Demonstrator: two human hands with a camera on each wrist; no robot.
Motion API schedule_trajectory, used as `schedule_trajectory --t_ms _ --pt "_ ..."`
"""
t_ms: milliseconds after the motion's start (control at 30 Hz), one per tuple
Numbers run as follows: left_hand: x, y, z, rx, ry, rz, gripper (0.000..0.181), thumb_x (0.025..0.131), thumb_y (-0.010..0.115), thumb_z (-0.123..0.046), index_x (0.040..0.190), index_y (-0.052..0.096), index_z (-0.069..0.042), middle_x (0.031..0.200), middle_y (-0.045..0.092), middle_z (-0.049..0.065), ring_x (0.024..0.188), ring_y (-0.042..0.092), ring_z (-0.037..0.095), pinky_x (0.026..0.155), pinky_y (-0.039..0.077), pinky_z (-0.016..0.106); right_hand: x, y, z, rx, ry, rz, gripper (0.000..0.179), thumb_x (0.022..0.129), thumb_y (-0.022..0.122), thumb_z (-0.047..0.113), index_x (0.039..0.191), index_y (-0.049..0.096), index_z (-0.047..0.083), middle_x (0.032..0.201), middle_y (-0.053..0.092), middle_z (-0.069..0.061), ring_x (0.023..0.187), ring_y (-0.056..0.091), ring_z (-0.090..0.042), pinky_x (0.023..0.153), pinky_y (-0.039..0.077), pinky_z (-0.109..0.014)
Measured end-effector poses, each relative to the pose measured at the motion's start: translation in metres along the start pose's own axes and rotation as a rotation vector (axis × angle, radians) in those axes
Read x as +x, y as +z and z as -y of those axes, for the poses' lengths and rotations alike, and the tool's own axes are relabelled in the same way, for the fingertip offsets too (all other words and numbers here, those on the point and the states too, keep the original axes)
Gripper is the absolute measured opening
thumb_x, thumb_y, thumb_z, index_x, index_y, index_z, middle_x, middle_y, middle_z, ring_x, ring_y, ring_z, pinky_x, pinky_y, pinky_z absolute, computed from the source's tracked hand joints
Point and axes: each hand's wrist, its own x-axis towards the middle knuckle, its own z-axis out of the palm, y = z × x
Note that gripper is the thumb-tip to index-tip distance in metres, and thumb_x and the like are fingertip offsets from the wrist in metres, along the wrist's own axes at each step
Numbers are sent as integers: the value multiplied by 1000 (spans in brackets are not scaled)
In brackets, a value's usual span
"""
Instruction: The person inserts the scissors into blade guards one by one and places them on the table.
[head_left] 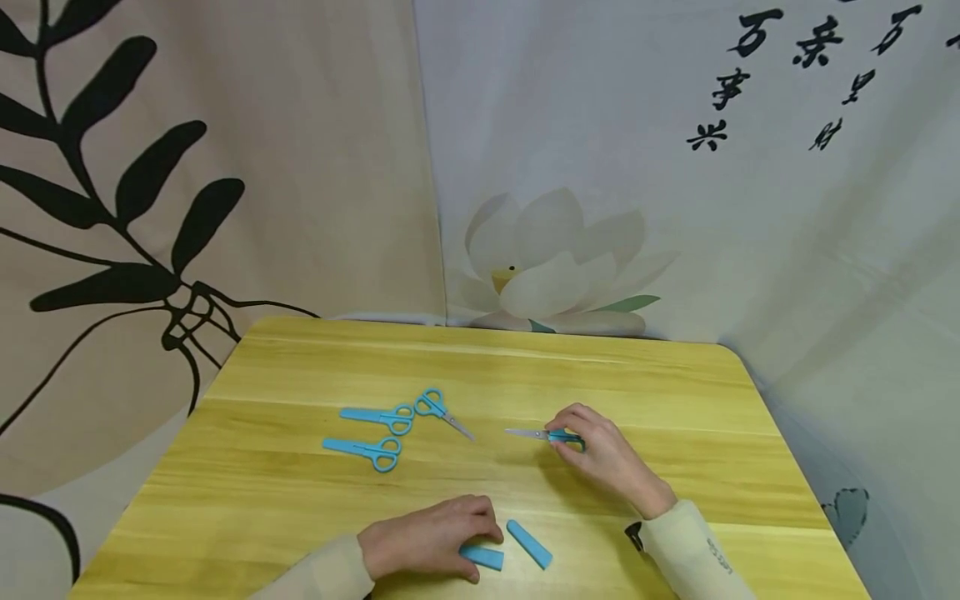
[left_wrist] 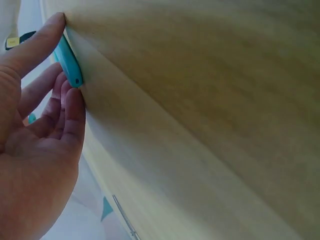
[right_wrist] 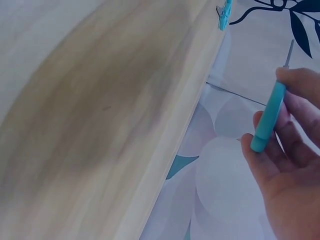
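Note:
My right hand holds a pair of blue-handled scissors by the handles, above the table. The bare blades point left in the head view. Near the front of the table, my left hand has its thumb and curled fingers around a blue blade cover. Part of that cover is hidden by the hand; in the left wrist view the cover shows between thumb and fingers. A second blue blade cover lies just to the right of the left hand.
On the wooden table, at left of centre, lie two covered blue scissors, one farther back and one nearer. Beside them is an uncovered pair with its blades toward the lower right. Printed curtains hang behind the table.

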Motion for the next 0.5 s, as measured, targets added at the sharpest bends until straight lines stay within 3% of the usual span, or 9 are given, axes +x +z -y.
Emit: schedule_trajectory --t_ms 333,500 --pt "1 1 0 -29 -19 -22 23 93 80 -23 115 75 -19 109 58 -14 97 51 -4 89 46 15 -2 3 2 -14 6 10 23 85 85 2 103 75 12 106 66 3 96 67 -16 82 60 -37" --pt "1 1 0 9 3 -37 15 95 77 -19 111 75 -20 106 60 -14 95 51 -5 88 46 14 -3 4 3 -8 11 16 24 84 85 2 103 75 12 107 67 3 97 68 -17 83 60 -38"
